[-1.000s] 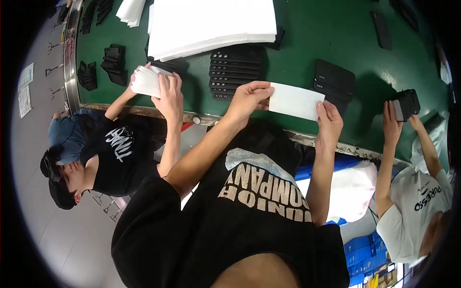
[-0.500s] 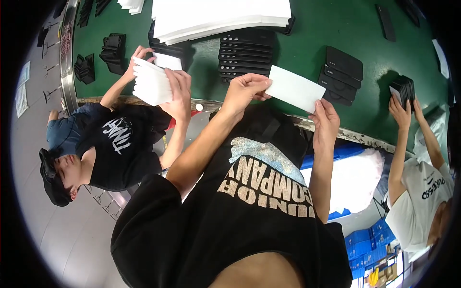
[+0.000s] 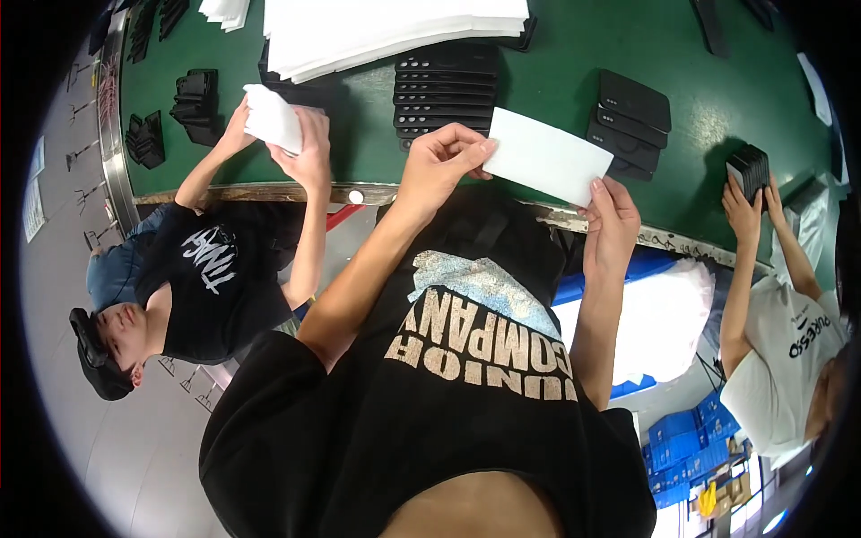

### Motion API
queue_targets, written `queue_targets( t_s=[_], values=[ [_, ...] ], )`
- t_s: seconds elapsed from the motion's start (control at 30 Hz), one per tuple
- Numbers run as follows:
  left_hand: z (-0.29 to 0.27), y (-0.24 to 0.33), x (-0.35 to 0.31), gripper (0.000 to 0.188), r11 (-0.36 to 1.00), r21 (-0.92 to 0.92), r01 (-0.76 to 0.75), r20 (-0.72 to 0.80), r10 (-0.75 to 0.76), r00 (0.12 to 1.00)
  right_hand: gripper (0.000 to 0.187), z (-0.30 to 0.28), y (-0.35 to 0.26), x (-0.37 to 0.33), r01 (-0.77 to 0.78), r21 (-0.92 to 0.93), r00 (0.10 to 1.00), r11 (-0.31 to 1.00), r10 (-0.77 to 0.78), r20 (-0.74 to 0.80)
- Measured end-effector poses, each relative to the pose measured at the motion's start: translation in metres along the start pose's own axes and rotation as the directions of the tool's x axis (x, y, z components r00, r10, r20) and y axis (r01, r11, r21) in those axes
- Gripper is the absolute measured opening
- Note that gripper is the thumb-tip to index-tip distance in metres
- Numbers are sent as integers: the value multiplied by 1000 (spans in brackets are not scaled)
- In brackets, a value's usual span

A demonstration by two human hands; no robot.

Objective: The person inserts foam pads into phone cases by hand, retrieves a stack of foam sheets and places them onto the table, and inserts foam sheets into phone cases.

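Stretched between my two hands is a white rectangular sheet [image 3: 547,158], thin and soft-looking, tilted down to the right. My left hand [image 3: 439,169] pinches its left end between thumb and fingers. At the lower right corner, my right hand [image 3: 612,224] grips the sheet with thumb and fingertips. Just beyond my left hand lies an overlapping row of black phone cases [image 3: 447,85] with round camera holes. A shorter overlapping set of black phone cases [image 3: 633,100] lies beyond my right hand.
A tall pile of white sheets [image 3: 386,36] stands on the green table [image 3: 547,76]. On the left, a co-worker's hands [image 3: 309,157] hold a white bundle [image 3: 273,118]; on the right, another's hands [image 3: 743,215] hold black cases [image 3: 748,170]. More black cases [image 3: 194,106] lie far left.
My hands and the white sheet stay nearly in place while the whole view shifts slightly left. The left co-worker has turned the white bundle and moved it up.
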State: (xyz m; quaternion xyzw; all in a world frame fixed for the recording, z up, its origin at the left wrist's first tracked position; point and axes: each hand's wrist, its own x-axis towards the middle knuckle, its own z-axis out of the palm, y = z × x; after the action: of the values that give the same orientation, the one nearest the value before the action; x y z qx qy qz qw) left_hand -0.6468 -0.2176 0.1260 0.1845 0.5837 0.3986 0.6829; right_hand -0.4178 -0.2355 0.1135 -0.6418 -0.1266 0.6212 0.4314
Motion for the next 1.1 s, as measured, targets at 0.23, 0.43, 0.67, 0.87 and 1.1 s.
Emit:
queue_targets(
  t_s=[0.23, 0.43, 0.67, 0.87, 1.1],
  values=[
    [-3, -4, -1, 12, 998, 33, -52, 0, 52, 999, 20, 0, -8, -4, 10, 54, 999, 998, -12, 33],
    [-15, -13, 2, 13, 971, 238, 0, -8, 2, 1000, 18, -8, 9, 4, -19, -162, 999, 987, 26, 40],
    [-78, -67, 5, 17, 648, 735, 198, -185, -89, 979, 21, -66, 90, 28, -166, -460, 986, 872, 148, -76],
    [-101, -93, 5, 22, 584, 794, 166, -131, -102, 986, 27, -98, 111, 32, -160, -464, 986, 871, 123, -110],
    [-84, -93, 1, 26, 543, 832, 111, -117, -23, 993, 24, -97, 91, 24, -200, -453, 980, 869, 170, -108]
  ],
)
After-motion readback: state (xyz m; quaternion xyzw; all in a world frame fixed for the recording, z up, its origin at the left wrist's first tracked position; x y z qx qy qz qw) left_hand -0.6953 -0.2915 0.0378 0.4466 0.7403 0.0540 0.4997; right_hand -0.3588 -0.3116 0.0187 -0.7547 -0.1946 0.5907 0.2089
